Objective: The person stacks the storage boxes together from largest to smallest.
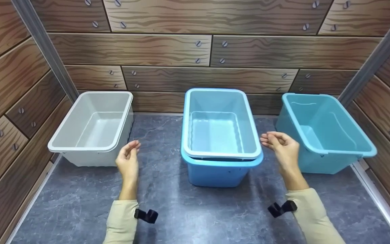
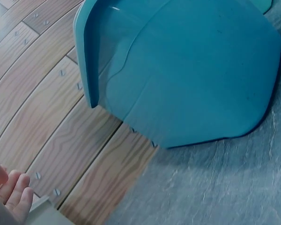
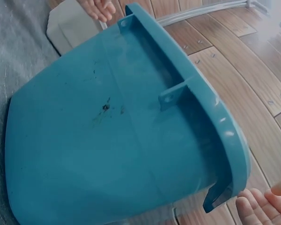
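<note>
A pale blue-white bin (image 1: 215,132) sits nested inside a blue bin (image 1: 215,174) in the middle of the floor. To its left, beside the near right corner of a white bin (image 1: 93,157), hovers my left hand (image 1: 129,164), its fingers loosely bent around nothing. My right hand (image 1: 284,150) is between the blue bin and a teal bin (image 1: 327,162), also holding nothing, thumb near the fingertips. Its fingers appear close to the blue bin's rim (image 3: 220,122) in the right wrist view. The blue bin's side (image 2: 187,79) fills much of the left wrist view, apart from the left hand.
Wood-patterned walls (image 1: 168,51) enclose the back and both sides, with grey metal posts (image 1: 46,47) at the corners. The floor (image 1: 168,217) is dark, marbled grey. Black straps with mounts (image 1: 146,216) are on both sleeves.
</note>
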Available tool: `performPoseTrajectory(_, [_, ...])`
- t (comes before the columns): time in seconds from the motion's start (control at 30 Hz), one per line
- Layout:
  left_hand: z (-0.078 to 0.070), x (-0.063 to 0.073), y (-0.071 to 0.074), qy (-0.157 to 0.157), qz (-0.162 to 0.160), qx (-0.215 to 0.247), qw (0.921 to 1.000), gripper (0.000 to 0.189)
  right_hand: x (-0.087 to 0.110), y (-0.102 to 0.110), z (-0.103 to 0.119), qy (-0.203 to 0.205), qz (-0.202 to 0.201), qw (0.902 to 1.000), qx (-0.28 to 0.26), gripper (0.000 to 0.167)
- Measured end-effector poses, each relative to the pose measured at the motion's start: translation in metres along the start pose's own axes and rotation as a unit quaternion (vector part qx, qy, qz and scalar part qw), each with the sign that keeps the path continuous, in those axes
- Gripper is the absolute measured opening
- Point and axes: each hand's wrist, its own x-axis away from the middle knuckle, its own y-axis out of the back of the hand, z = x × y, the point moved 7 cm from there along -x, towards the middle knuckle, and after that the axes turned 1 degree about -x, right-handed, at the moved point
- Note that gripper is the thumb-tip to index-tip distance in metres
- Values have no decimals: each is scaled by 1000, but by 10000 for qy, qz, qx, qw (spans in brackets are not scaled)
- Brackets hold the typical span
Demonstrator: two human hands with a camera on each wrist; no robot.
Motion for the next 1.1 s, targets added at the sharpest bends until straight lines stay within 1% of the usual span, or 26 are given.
performPoseTrajectory(0.23, [0, 0, 15, -114, -263, 212, 9994, 21, 6, -8, 9, 251, 151, 9995, -113, 10])
performPoseTrajectory(0.37, [-2, -2, 25, -249, -440, 335, 9982, 20, 10, -11, 12, 294, 202, 9994, -52, 10])
performPoseTrajectory(0.5, [-2, -6, 36, -266, -597, 375, 9972, 21, 15, -15, 17, 301, 346, 9989, 5, 10])
performPoseTrajectory(0.8, [0, -13, 56, 80, -943, 389, 9948, 19, 25, -32, 22, 325, 885, 9955, -83, 8])
performPoseTrajectory(0.87, [0, -14, 59, 109, -1014, 342, 9942, 18, 27, -36, 22, 338, 935, 9950, -107, 8])
performPoseTrajectory(1.1, [1, -19, 72, 178, -1203, 478, 9914, 18, 30, -45, 21, 357, 1026, 9941, -72, 9])
